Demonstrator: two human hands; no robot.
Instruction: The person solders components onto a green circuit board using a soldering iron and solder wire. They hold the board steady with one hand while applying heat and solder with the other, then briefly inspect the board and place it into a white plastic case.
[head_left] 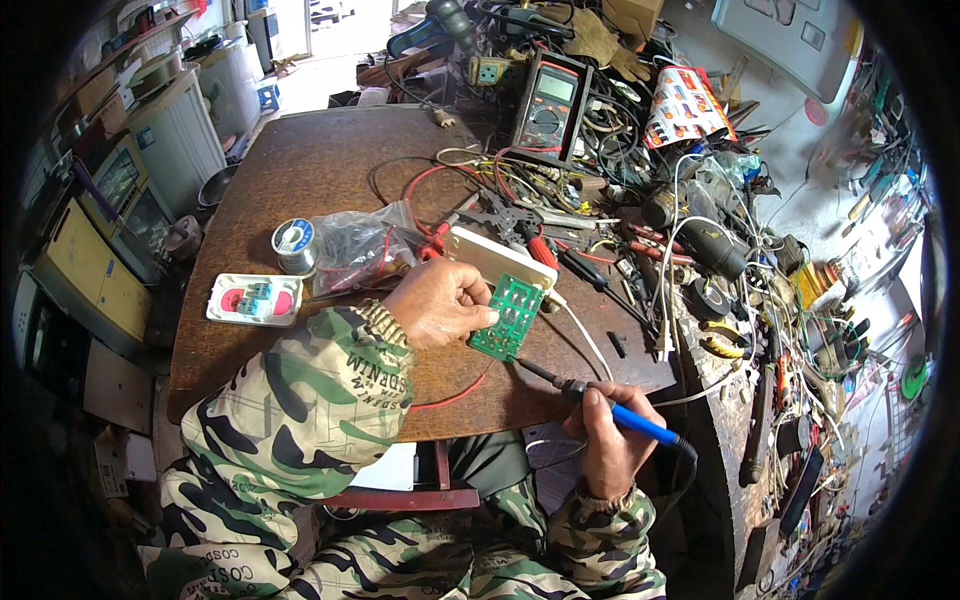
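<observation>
green circuit board pinched in left hand, soldering iron just beside.

Cluttered brown table: solder spool, multimeter

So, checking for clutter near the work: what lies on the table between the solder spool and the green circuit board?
In the head view, a clear plastic bag lies between the solder spool and green circuit board, then the left hand holding the board.
</observation>
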